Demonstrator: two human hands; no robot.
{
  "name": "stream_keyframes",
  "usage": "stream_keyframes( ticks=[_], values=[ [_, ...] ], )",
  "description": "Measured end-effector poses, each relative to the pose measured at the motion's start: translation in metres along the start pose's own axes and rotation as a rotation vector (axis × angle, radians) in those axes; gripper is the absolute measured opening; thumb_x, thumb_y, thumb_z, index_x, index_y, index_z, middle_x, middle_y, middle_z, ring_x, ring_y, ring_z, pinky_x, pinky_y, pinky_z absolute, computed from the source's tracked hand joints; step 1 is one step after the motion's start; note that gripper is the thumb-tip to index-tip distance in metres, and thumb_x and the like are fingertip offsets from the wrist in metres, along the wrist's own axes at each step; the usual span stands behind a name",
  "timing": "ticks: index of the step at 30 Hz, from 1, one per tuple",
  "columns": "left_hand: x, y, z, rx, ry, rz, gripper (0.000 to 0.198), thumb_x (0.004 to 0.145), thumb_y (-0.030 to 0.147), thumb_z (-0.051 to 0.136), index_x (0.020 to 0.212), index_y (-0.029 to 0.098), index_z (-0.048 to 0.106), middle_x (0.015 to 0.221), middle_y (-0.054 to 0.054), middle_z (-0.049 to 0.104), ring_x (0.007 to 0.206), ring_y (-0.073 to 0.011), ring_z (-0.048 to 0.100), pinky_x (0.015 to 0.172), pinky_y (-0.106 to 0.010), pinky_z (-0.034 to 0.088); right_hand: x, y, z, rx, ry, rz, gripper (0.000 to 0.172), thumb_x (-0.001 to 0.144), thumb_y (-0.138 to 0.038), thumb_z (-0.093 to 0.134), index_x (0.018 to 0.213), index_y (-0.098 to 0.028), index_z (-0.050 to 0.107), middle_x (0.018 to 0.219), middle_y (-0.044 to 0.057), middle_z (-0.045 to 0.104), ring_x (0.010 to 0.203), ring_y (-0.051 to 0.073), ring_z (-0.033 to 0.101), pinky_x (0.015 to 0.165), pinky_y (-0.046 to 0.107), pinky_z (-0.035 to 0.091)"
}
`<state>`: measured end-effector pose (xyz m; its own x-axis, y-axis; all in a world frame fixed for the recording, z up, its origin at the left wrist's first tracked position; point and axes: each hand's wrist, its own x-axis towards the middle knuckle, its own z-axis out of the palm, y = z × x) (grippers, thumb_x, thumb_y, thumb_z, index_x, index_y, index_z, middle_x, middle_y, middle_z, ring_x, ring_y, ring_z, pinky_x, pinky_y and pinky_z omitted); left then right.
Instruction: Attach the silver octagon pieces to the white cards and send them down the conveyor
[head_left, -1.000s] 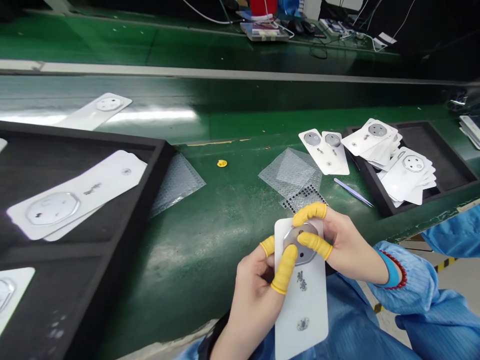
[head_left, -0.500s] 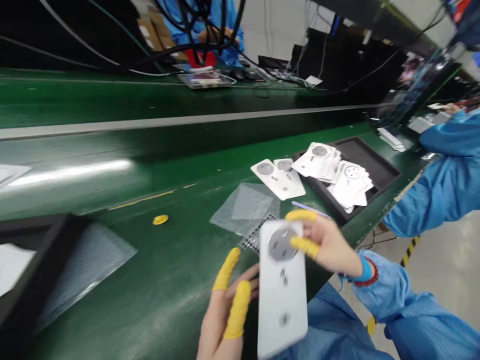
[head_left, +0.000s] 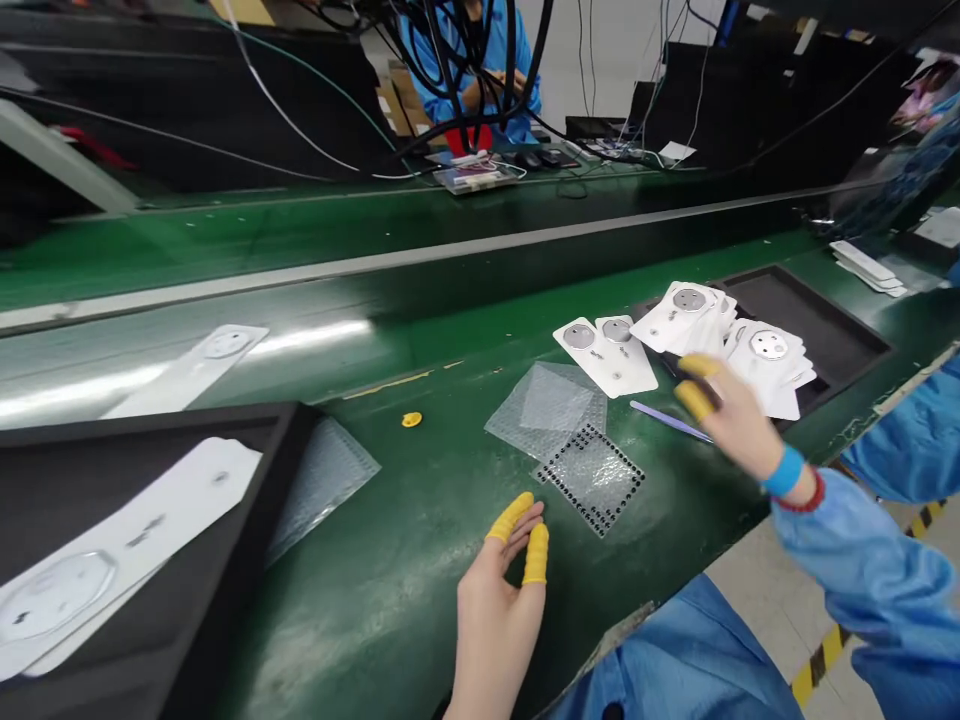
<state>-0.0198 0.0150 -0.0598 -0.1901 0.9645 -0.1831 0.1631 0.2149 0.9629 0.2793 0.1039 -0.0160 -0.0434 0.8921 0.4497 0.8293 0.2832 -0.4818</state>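
My left hand [head_left: 510,580], yellow finger cots on thumb and index finger, hovers low over the green bench with its fingers apart and nothing in them. Just beyond it lies a clear sheet with rows of black dots [head_left: 592,478], overlapping plain bubbly clear sheets [head_left: 553,405]. At the near rim of the right black tray [head_left: 814,310], my right hand [head_left: 724,410] is slightly blurred, thumb and finger parted over dark rim. Close to it are stacked white panels with round grey discs [head_left: 769,345]. Two similar panels [head_left: 611,355] lie beside the tray. A thin lavender stick [head_left: 670,421] rests below them.
At left, a black tray [head_left: 289,450] holds long white panels [head_left: 161,520], with a clear sheet [head_left: 330,475] by its edge. A loose yellow finger cot [head_left: 412,419] lies mid-bench. Cables [head_left: 480,80] hang at the back, before a person in blue [head_left: 517,60].
The white panel has left both hands. My right hand has moved right toward the tray of stacked panels. The view has turned left, and the dotted sheet is now fully uncovered.
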Motion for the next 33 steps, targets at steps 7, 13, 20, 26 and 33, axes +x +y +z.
stream_keyframes(
  ticks=[7,13,20,26,33],
  values=[
    [0.006,0.013,-0.003,0.104,0.044,-0.001,0.041,0.078,0.036,0.064,0.112,0.016,0.058,0.120,-0.017,0.066,0.110,-0.0280,0.064,0.096,-0.045,0.050,-0.060,-0.075,0.067,0.070,-0.461,-0.559,0.026,0.092,-0.006,0.046,0.107,-0.012,0.066,0.130,0.016,0.063,0.126,0.026,0.057,0.102,0.049,0.050],
    [0.005,0.035,-0.007,-0.094,-0.192,-0.177,0.044,0.080,0.049,0.065,0.110,0.015,0.064,0.097,-0.010,0.074,0.097,-0.0251,0.067,0.090,-0.039,0.049,-0.053,-0.083,0.022,0.276,-0.334,-0.784,0.039,0.098,-0.011,0.032,0.131,-0.010,0.052,0.117,0.012,0.071,0.120,0.017,0.060,0.110,0.041,0.042],
    [0.004,0.057,0.002,-0.507,-0.250,-0.355,0.081,0.056,0.038,0.090,0.122,0.011,0.052,0.068,-0.002,0.075,0.064,-0.0157,0.068,0.070,-0.027,0.050,-0.029,-0.095,-0.011,0.260,-0.471,-0.853,0.023,0.097,-0.025,0.050,0.112,-0.015,0.063,0.115,0.013,0.071,0.108,0.023,0.063,0.102,0.050,0.046],
    [0.007,0.047,0.005,-0.548,-0.150,-0.404,0.075,0.050,0.031,0.092,0.112,0.012,0.053,0.058,0.001,0.072,0.064,-0.0161,0.069,0.069,-0.024,0.051,-0.032,-0.108,0.037,0.503,-0.381,-0.355,0.014,0.096,-0.022,0.053,0.097,-0.017,0.066,0.095,0.009,0.068,0.083,0.016,0.066,0.074,0.029,0.057],
    [0.005,0.038,-0.004,-0.537,-0.067,-0.553,0.052,0.055,0.018,0.080,0.103,0.013,0.060,0.078,-0.004,0.073,0.064,-0.0158,0.068,0.064,-0.026,0.051,-0.046,-0.120,0.067,0.317,-0.396,-0.614,0.026,0.095,-0.010,0.040,0.095,-0.015,0.066,0.100,0.012,0.069,0.088,0.020,0.068,0.073,0.033,0.061]
  ],
)
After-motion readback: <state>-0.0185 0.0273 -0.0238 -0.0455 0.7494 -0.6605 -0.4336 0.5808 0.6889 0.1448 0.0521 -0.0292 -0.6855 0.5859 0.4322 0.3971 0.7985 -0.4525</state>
